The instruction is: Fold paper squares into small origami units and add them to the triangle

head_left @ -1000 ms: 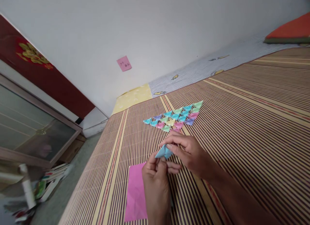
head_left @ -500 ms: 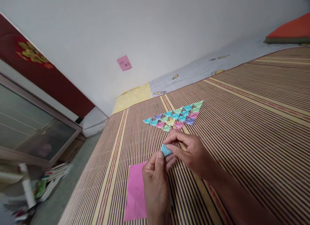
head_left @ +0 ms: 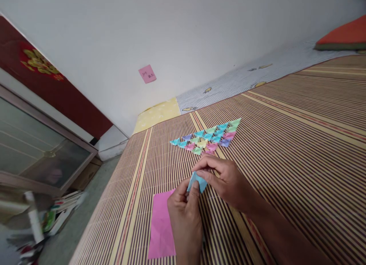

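Both my hands pinch a small folded light-blue paper piece [head_left: 196,181] just above the striped bamboo mat [head_left: 286,143]. My left hand [head_left: 185,215] grips its near edge with thumb and fingers. From the right, my right hand [head_left: 225,179] holds its far side with fingertips closed on it. Beyond the hands lies a triangle of several small folded paper pieces [head_left: 207,137] in blue, green, pink, yellow and purple. A flat pink paper sheet [head_left: 161,227] lies on the mat under and left of my left hand.
A white wall with a pink sticky note [head_left: 147,74] runs behind the mat. A checked cloth [head_left: 243,80] and yellow cloth [head_left: 156,114] line the mat's far edge. An orange cushion [head_left: 343,36] sits far right. Left, the mat ends at a floor with clutter [head_left: 37,223].
The blue piece has been turned and re-gripped between the fingers; it now stands more upright. The hands stay in nearly the same spot.
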Demonstrator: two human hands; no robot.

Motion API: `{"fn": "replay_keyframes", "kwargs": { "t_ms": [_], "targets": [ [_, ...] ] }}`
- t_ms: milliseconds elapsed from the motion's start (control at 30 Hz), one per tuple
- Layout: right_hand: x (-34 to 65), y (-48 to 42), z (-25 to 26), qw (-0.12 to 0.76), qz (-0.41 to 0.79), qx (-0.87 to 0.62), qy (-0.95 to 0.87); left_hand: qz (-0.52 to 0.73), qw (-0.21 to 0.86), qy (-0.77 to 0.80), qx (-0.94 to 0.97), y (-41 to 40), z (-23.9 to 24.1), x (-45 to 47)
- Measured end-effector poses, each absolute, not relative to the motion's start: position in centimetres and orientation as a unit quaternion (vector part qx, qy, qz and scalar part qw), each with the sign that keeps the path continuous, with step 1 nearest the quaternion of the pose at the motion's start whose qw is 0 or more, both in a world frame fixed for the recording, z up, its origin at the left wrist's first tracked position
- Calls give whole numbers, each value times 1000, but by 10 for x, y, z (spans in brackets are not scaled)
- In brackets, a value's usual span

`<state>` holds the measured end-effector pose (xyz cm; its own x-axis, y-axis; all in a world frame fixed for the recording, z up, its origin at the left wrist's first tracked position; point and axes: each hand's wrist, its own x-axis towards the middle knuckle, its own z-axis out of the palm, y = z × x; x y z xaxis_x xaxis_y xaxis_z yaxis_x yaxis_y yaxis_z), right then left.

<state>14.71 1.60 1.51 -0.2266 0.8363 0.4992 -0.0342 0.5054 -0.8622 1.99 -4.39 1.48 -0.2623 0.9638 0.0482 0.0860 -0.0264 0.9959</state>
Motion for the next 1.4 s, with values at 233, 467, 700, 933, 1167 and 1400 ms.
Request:
{"fn": "replay_keyframes", "kwargs": {
  "t_ms": [233,467,700,933,1167,1400],
  "targets": [
    [147,16,14,533,407,-293,-682,540,374,587,473,-44,14,19],
    [148,17,11,547,444,-311,-638,530,406,576,472,-42,17,22],
    [149,20,9,530,504,-303,-611,538,416,569,462,-43,18,22],
    [149,20,8,516,496,-310,-626,549,452,558,428,-40,6,16],
    [151,21,7,493,513,-292,-639,548,469,550,421,-40,11,20],
    [155,26,3,506,578,-274,-578,581,424,505,478,-43,18,11]
  ]
}}
